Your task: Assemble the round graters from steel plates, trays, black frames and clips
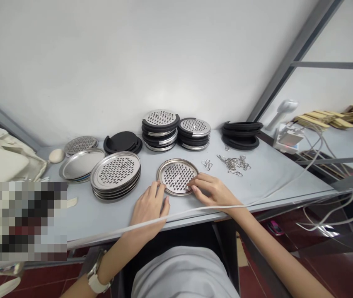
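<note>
A round perforated steel disc [176, 174] lies flat on the grey table [108, 215] right in front of me. My left hand [149, 205] rests on the table with its fingertips touching the disc's near left rim. My right hand [211, 190] lies on the disc's near right edge, fingers spread over it. Neither hand has lifted the disc. A white cable [195, 211] runs across the table edge over both wrists.
A stack of perforated discs [115, 174] and plain steel trays [81, 164] sit to the left. Black rubber rings [123, 142], assembled stacks [160, 129] and more rings [241, 135] line the wall. Small metal clips [234, 163] lie at right. A white device [285, 133] stands beyond.
</note>
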Action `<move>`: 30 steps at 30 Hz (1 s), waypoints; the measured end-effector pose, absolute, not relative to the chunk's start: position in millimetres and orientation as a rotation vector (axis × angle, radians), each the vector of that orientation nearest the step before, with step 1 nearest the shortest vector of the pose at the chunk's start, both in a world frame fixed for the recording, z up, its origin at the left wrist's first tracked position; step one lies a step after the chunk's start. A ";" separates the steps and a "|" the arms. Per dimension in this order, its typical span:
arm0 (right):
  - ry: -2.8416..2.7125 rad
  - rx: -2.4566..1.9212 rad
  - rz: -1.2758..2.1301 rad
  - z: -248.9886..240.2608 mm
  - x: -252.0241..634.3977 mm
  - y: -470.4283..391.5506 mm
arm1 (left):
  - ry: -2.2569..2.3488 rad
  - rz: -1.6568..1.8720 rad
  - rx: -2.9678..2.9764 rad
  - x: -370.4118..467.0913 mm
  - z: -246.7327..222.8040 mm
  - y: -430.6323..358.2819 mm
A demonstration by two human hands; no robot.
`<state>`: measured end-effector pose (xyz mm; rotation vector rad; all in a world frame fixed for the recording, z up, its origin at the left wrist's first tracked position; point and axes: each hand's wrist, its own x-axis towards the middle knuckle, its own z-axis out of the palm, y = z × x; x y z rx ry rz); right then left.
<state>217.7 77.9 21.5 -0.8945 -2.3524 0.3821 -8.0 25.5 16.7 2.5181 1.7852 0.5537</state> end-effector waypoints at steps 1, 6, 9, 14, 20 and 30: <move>-2.348 -0.893 0.377 21.7 217.5 77.5 | 1.784 0.548 2.518 -8.0 16.8 25.5; -2.339 -0.876 0.359 24.5 216.4 75.2 | 1.788 0.529 2.523 -7.9 17.2 25.8; -2.367 -0.857 0.332 25.3 215.8 74.6 | 1.785 0.528 2.526 -8.0 17.0 25.8; -2.428 -0.858 0.288 23.7 214.3 76.0 | 1.786 0.564 2.528 -8.3 16.3 26.5; -2.430 -0.882 0.289 25.0 212.7 77.1 | 1.759 0.584 2.526 -9.0 15.7 26.7; -2.202 -0.984 0.483 15.7 214.9 82.7 | 1.744 0.578 2.510 -8.0 18.5 27.3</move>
